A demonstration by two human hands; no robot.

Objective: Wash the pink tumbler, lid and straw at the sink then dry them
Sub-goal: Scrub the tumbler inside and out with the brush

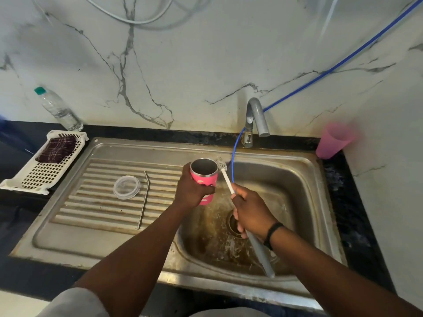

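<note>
right hand [250, 213] gripping bristly brush [225, 173], steel-lined pink tumbler [204, 178]

Left hand [193, 191] gripping pink tumbler [204, 177], right hand [251, 213] holding brush [225, 173]

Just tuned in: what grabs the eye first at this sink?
The pink tumbler, gripped open end up in the left hand over the sink basin's left edge. Beside its rim sits the head of a long bottle brush held by the right hand. The clear lid and metal straw lie on the drainboard.
</note>
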